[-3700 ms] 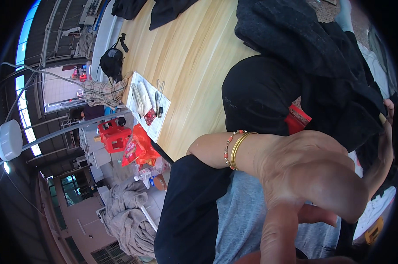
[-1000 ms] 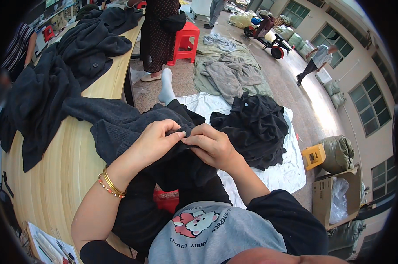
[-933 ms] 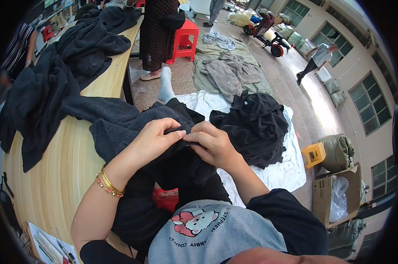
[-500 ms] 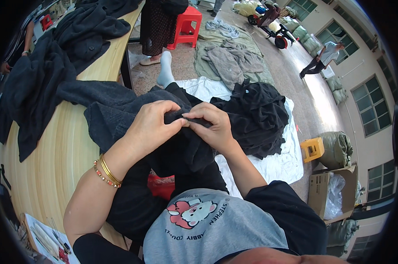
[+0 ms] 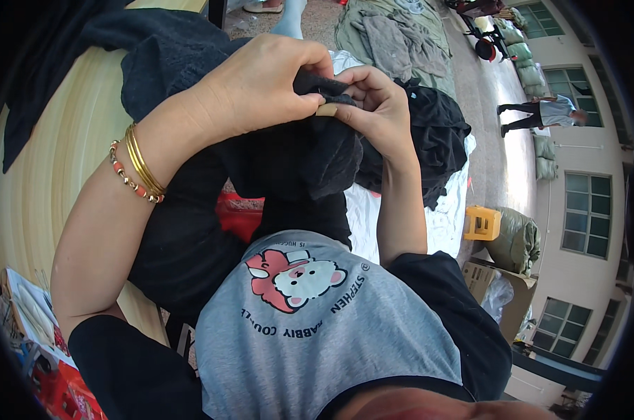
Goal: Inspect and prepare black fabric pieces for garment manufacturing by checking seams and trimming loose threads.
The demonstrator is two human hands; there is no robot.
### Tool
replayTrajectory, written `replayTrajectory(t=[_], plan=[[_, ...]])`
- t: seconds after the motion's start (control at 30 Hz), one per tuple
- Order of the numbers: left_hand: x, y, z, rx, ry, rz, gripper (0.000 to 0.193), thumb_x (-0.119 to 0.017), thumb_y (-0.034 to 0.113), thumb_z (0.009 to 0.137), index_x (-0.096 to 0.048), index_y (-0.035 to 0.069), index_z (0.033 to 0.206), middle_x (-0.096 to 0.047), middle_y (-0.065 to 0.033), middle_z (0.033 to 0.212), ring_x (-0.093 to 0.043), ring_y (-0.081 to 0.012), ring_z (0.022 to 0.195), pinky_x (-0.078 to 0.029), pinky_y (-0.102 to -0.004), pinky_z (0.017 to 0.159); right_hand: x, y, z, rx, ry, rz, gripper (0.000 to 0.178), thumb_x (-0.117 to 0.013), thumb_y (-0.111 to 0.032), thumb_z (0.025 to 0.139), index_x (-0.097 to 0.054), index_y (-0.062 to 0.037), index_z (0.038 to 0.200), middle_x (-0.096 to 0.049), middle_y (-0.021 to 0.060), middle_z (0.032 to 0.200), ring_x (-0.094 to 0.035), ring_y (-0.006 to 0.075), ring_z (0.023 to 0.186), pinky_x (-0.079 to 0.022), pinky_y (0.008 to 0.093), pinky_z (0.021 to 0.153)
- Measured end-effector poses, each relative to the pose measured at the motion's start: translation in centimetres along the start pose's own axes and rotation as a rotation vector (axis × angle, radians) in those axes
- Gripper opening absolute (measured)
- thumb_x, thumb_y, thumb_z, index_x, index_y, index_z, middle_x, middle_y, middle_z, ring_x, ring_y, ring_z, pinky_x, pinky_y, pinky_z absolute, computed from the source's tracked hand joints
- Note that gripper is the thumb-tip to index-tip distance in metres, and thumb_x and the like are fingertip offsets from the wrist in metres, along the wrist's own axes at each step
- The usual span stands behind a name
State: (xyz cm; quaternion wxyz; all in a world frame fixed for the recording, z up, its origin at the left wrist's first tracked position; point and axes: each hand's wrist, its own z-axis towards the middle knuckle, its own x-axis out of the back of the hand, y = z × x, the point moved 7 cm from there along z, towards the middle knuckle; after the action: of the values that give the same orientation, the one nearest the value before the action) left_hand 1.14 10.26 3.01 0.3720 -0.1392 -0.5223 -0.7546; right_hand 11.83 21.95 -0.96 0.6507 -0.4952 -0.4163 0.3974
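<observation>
Pinching the dark garment [image 5: 317, 161], which drapes below them, the left hand [image 5: 268, 84] and right hand [image 5: 381, 115] sit close together; a black cloth heap [image 5: 439, 133] lies to the hands' right, the tabletop [image 5: 58, 168] to their left.

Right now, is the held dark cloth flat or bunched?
Bunched: the dark cloth hangs in folds, pinched by left hand and right hand.
</observation>
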Motion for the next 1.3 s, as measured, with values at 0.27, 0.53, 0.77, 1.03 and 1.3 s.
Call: replayTrajectory(t=[0.27, 0.53, 0.77, 1.03, 1.3], plan=[[-0.1, 0.2, -0.2, 0.001, 0.043, 0.051, 0.013, -0.070, 0.006, 0.080, -0.065, 0.000, 0.090, -0.064, -0.0063, 0.073, -0.060, -0.0123, 0.063, -0.048, -0.0236, 0.060, 0.1, 0.0, -0.6, 0.045, 0.075, -0.130, 0.024, -0.068, 0.013, 0.080, -0.062, 0.0068, 0.103, -0.067, 0.0092, 0.099, -0.066, 0.0123, 0.089, -0.053, 0.0223, 0.081], [-0.9, 1.4, -0.1, -0.036, 0.037, 0.392, 0.013, -0.066, 0.014, 0.085, -0.061, 0.002, 0.086, -0.060, -0.0097, 0.074, -0.061, -0.0237, 0.072, -0.049, -0.0374, 0.070, -0.7, -0.1, -0.7, 0.020, 0.099, -0.191, 0.022, -0.067, 0.009, 0.083, -0.064, 0.0051, 0.104, -0.066, 0.0034, 0.093, -0.062, 0.0065, 0.083, -0.050, 0.0182, 0.074], [-1.0, 0.7, 0.6, 0.009, -0.093, 0.473, 0.014, -0.065, 0.019, 0.085, -0.060, 0.005, 0.082, -0.065, -0.0149, 0.081, -0.066, -0.0347, 0.079, -0.052, -0.0438, 0.068, 1.7, -0.7, -1.6, -0.150, 0.159, -0.443, 0.025, -0.063, -0.003, 0.083, -0.069, 0.0000, 0.108, -0.054, -0.0080, 0.067, -0.043, -0.0017, 0.059, -0.029, 0.0140, 0.054], [3.5, -5.0, -2.0, 0.192, -0.281, 0.259, 0.018, -0.069, 0.015, 0.084, -0.061, -0.001, 0.080, -0.049, -0.0042, 0.064, -0.052, -0.0129, 0.064, -0.043, -0.0299, 0.059, 5.1, 3.4, -5.3, -0.335, 0.120, -0.595, 0.021, -0.067, -0.009, 0.089, -0.069, 0.0031, 0.107, -0.068, 0.0022, 0.084, -0.062, 0.0048, 0.075, -0.049, 0.0170, 0.070], [6.4, -8.5, -4.6, 0.517, -0.294, 0.135, 0.021, -0.071, 0.014, 0.083, -0.059, -0.001, 0.074, -0.048, 0.0045, 0.064, -0.044, -0.0048, 0.062, -0.037, -0.0250, 0.055, 3.8, 3.2, -7.9, -0.377, 0.031, -0.292, 0.021, -0.072, -0.002, 0.085, -0.070, 0.0033, 0.105, -0.070, 0.0034, 0.088, -0.065, 0.0057, 0.078, -0.052, 0.0168, 0.070]])
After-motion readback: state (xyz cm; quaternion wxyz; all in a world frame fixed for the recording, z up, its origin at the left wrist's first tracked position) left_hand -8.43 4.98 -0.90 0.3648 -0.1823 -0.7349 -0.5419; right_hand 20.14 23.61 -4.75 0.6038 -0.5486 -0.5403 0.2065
